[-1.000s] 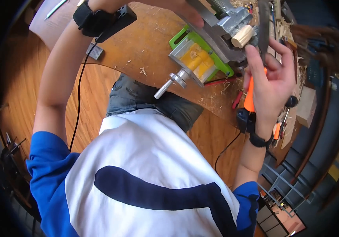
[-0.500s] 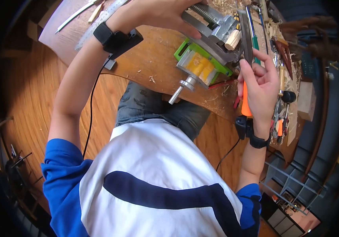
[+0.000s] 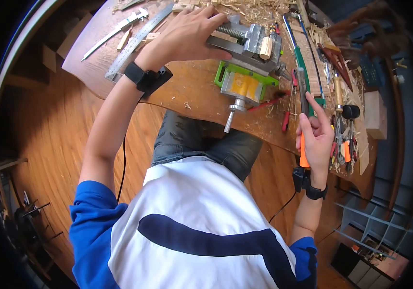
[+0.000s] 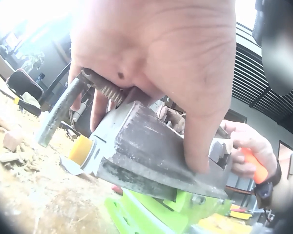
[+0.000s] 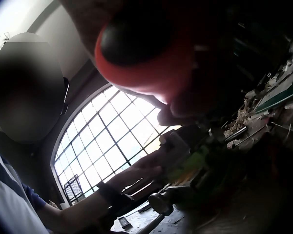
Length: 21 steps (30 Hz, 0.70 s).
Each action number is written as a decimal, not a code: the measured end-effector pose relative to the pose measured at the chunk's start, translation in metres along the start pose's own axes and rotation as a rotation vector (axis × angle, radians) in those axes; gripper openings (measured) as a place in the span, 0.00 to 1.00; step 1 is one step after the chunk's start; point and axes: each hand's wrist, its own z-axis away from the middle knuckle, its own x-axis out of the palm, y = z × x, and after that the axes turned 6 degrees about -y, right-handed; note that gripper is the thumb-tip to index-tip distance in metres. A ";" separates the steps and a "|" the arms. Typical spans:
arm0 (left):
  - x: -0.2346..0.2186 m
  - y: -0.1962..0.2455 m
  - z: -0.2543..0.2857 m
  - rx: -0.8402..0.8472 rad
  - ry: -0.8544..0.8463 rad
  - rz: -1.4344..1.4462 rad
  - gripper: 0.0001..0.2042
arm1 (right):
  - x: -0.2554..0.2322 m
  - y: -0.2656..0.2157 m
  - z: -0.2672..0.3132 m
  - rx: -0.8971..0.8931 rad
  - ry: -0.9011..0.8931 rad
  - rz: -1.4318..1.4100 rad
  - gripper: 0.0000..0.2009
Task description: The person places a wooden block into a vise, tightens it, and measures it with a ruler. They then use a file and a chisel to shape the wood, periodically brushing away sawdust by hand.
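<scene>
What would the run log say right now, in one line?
left grip: holding metal vise; right grip: holding orange-handled file; wooden peg: clamped in vise; file: not touching peg

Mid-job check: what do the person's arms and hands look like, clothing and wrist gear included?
The left hand and right hand are ungloved. Each wrist wears a black strap with a black box; a thin black cable shows by each arm. Blue sleeves end above the elbows, on a white shirt with a dark navy band.
</scene>
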 end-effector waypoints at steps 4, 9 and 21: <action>0.003 -0.005 -0.001 0.053 0.005 0.009 0.36 | -0.004 0.015 -0.001 0.043 0.014 -0.075 0.25; 0.001 -0.008 -0.002 0.064 -0.034 0.033 0.35 | -0.003 0.017 0.001 0.054 0.023 -0.105 0.25; -0.022 -0.024 -0.030 0.286 -0.223 0.394 0.39 | -0.014 0.022 -0.005 -0.150 -0.117 0.135 0.25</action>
